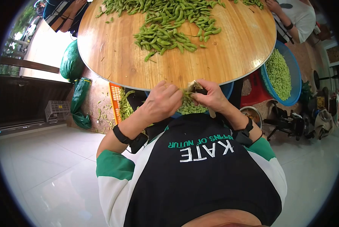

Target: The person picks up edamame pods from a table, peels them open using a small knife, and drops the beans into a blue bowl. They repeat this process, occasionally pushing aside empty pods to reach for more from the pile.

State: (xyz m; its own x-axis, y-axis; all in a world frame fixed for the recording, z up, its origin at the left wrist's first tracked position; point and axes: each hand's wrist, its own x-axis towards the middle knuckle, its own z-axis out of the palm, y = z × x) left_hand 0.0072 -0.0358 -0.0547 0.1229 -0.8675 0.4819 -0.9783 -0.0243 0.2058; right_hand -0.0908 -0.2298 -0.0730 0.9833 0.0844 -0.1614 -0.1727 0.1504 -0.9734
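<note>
My left hand point(164, 99) is closed, fingertips pinched together near the table's front edge; what they pinch is hidden. Close beside it, my right hand point(210, 95) is wrapped round a small dark tool with a pale, worn-looking end point(193, 86), its kind unclear. A tan strip point(212, 112) shows below that hand. Both hands hover over a blue basin point(227, 90) in my lap, where shelled green soybeans point(192, 106) lie. Ahead, green soybean pods point(165, 36) are heaped on the round wooden table point(116, 56).
An orange crate point(114, 102) with pods stands left of my lap, near green sacks point(72, 62). To the right, a blue tub point(296, 75) of shelled beans sits by a red stool point(252, 92). People's arms point(288, 24) reach in at both far sides.
</note>
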